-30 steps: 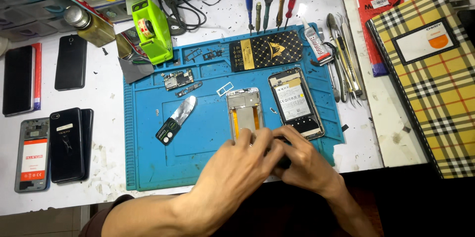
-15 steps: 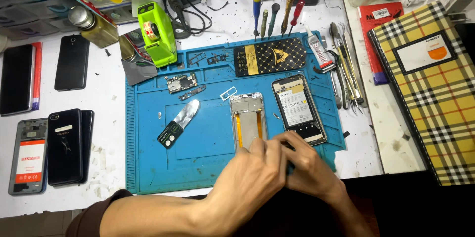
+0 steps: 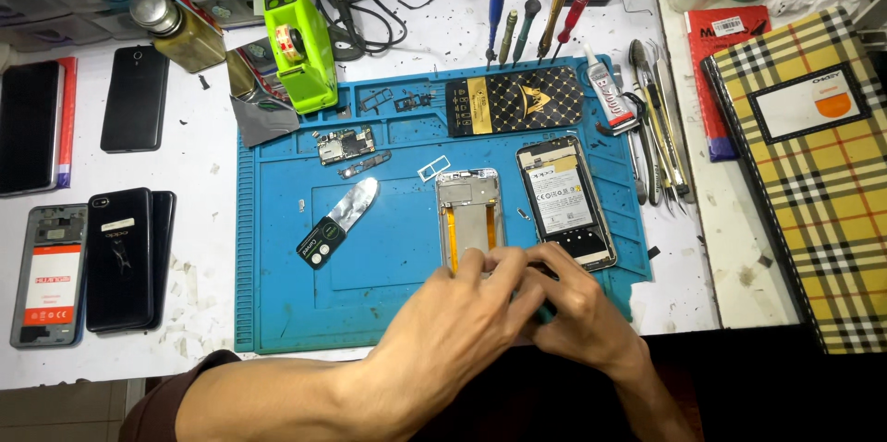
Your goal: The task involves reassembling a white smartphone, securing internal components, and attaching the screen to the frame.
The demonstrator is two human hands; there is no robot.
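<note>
I see both hands meeting at the near edge of the blue work mat (image 3: 277,313). The left hand (image 3: 462,326) lies over the lower end of the phone frame (image 3: 469,216), fingers curled and touching it. The right hand (image 3: 577,313) presses against the left, fingers bent inward; I cannot tell what it grips, as the fingers hide it. The frame lies flat at mat centre, just beside the opened phone (image 3: 564,202). 1 metal pry tool (image 3: 340,222) lies well apart, to its left.
</note>
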